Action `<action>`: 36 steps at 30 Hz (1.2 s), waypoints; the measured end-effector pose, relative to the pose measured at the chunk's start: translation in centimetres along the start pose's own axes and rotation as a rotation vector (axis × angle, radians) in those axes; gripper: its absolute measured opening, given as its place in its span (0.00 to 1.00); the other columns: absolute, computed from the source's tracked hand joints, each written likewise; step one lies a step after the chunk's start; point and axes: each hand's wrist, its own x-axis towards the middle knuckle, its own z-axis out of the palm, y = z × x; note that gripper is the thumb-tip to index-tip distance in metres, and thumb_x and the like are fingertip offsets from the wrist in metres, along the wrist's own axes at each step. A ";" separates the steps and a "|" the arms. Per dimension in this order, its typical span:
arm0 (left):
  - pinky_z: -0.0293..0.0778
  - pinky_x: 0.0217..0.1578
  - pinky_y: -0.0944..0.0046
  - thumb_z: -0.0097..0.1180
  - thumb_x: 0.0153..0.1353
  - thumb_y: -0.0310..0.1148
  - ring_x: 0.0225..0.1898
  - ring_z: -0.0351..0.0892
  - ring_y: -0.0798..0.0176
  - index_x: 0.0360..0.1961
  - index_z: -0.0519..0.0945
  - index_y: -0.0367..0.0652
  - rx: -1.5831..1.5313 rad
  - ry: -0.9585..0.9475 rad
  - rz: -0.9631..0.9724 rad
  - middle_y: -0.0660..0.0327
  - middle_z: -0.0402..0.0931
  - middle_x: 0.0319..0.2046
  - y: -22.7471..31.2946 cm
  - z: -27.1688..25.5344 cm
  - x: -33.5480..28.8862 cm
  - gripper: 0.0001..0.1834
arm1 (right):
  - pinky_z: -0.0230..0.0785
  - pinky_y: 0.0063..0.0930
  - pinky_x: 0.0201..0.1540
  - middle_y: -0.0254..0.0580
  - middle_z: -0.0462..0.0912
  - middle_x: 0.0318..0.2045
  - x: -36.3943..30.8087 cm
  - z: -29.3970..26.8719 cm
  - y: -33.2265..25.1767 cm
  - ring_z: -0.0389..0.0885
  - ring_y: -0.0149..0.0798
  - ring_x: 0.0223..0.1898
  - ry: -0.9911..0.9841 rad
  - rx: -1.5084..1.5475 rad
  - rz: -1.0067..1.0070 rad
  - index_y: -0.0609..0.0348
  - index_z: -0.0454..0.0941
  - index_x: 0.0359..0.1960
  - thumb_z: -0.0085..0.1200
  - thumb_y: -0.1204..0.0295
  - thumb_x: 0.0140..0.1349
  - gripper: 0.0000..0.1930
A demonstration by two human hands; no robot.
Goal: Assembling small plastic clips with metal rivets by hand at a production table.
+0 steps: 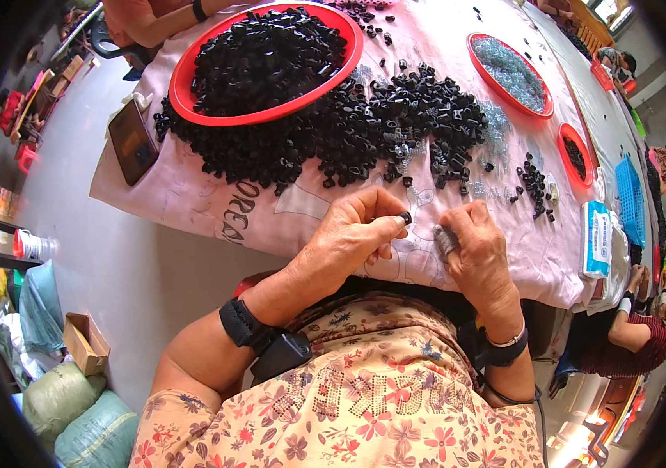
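Observation:
Over the near edge of the cloth-covered table, my left hand (pixel 346 235) pinches a small black plastic piece (pixel 404 218) between thumb and forefinger. My right hand (pixel 483 248) is just to its right, fingers curled in, with a grey wrap (pixel 447 240) around one digit. Whatever that hand may hold is too small or hidden to make out. Beyond both hands spreads a loose heap of black plastic pieces (pixel 426 117). Small clear pieces (pixel 493 129) lie among its right side. A smaller group of black pieces (pixel 534 186) sits farther right.
A large red basin (pixel 184 97) of black pieces rests on the heap. At the right are a red tray (pixel 545 109) of clear pieces, a small red bowl (pixel 589 175), a tissue pack (pixel 596 240) and a blue basket (pixel 629 204). A phone (pixel 131 143) lies left. Other people sit nearby.

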 end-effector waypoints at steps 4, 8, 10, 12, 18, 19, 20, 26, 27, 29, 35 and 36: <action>0.68 0.26 0.79 0.56 0.65 0.31 0.26 0.73 0.80 0.42 0.77 0.41 0.058 -0.036 0.000 0.66 0.80 0.32 0.1 0.1 0.0 0.07 | 0.72 0.42 0.35 0.48 0.72 0.33 -0.1 0.0 -0.7 0.77 0.51 0.34 -0.031 -0.063 0.006 0.57 0.76 0.42 0.53 0.84 0.45 0.19; 0.70 0.27 0.78 0.56 0.65 0.31 0.26 0.73 0.79 0.43 0.77 0.40 0.041 -0.094 0.009 0.65 0.80 0.33 -0.2 0.2 0.0 0.08 | 0.72 0.42 0.35 0.48 0.72 0.33 -0.2 0.2 -0.5 0.77 0.51 0.34 -0.046 -0.050 0.001 0.55 0.76 0.43 0.53 0.84 0.46 0.20; 0.70 0.28 0.78 0.56 0.66 0.31 0.26 0.73 0.79 0.43 0.77 0.40 0.036 -0.096 -0.008 0.65 0.80 0.33 -0.2 0.2 0.0 0.08 | 0.72 0.42 0.34 0.47 0.71 0.32 -0.3 0.2 -0.6 0.77 0.51 0.33 -0.057 -0.089 0.015 0.55 0.76 0.43 0.54 0.83 0.47 0.19; 0.71 0.28 0.77 0.56 0.65 0.31 0.27 0.73 0.79 0.43 0.77 0.40 0.018 -0.085 -0.023 0.65 0.80 0.33 -0.1 0.1 0.0 0.08 | 0.72 0.43 0.34 0.47 0.72 0.32 -0.4 0.0 -0.8 0.77 0.52 0.32 -0.062 -0.095 0.049 0.56 0.76 0.42 0.54 0.82 0.48 0.17; 0.71 0.28 0.77 0.56 0.66 0.31 0.27 0.73 0.79 0.42 0.77 0.40 0.015 -0.094 -0.022 0.66 0.81 0.33 0.0 0.3 -0.1 0.08 | 0.72 0.35 0.34 0.46 0.75 0.29 -0.3 0.0 -0.5 0.77 0.46 0.30 -0.022 0.197 0.150 0.59 0.76 0.39 0.57 0.82 0.52 0.12; 0.71 0.28 0.77 0.56 0.66 0.31 0.27 0.73 0.79 0.42 0.77 0.40 0.013 -0.094 -0.024 0.66 0.81 0.33 0.0 0.3 -0.1 0.08 | 0.72 0.31 0.33 0.45 0.76 0.28 -0.5 0.1 -0.4 0.78 0.41 0.29 -0.012 0.387 0.192 0.60 0.77 0.39 0.58 0.82 0.54 0.10; 0.71 0.28 0.77 0.56 0.65 0.31 0.27 0.73 0.79 0.42 0.77 0.40 0.009 -0.106 -0.029 0.66 0.81 0.33 -0.1 0.2 -0.1 0.08 | 0.72 0.31 0.33 0.45 0.76 0.28 -0.5 0.2 -0.7 0.78 0.41 0.29 -0.014 0.388 0.193 0.60 0.77 0.39 0.58 0.82 0.54 0.10; 0.71 0.28 0.78 0.57 0.65 0.31 0.27 0.73 0.79 0.42 0.78 0.40 0.034 -0.113 -0.051 0.67 0.80 0.34 0.1 0.4 -0.2 0.08 | 0.71 0.18 0.37 0.30 0.79 0.31 -0.2 -0.3 -2.6 0.77 0.22 0.33 0.046 0.888 0.388 0.64 0.77 0.40 0.55 0.82 0.62 0.05; 0.71 0.28 0.78 0.57 0.65 0.31 0.27 0.73 0.80 0.42 0.78 0.40 0.044 -0.107 -0.052 0.67 0.80 0.34 0.1 0.5 -0.2 0.08 | 0.71 0.18 0.38 0.30 0.79 0.31 -0.2 -0.3 -2.9 0.77 0.22 0.34 0.046 0.905 0.388 0.64 0.77 0.39 0.54 0.83 0.62 0.05; 0.71 0.28 0.78 0.57 0.65 0.31 0.27 0.73 0.80 0.43 0.78 0.40 0.036 -0.117 -0.054 0.67 0.80 0.34 0.0 0.5 -0.2 0.08 | 0.71 0.17 0.38 0.29 0.80 0.32 -0.2 -0.3 -3.0 0.77 0.23 0.34 0.043 0.922 0.387 0.64 0.77 0.39 0.53 0.83 0.63 0.05; 0.70 0.28 0.78 0.57 0.65 0.31 0.27 0.72 0.80 0.42 0.78 0.40 0.035 -0.115 -0.064 0.68 0.79 0.33 0.2 0.7 -0.3 0.08 | 0.72 0.18 0.38 0.33 0.81 0.31 -0.5 0.2 -2.4 0.79 0.24 0.34 0.023 0.862 0.338 0.65 0.78 0.39 0.55 0.84 0.60 0.06; 0.70 0.28 0.78 0.57 0.65 0.30 0.27 0.72 0.80 0.42 0.78 0.40 0.038 -0.112 -0.052 0.68 0.79 0.33 0.1 0.7 -0.3 0.08 | 0.72 0.19 0.37 0.34 0.81 0.30 -0.6 0.3 -2.2 0.79 0.25 0.34 0.026 0.806 0.288 0.65 0.78 0.38 0.55 0.84 0.59 0.06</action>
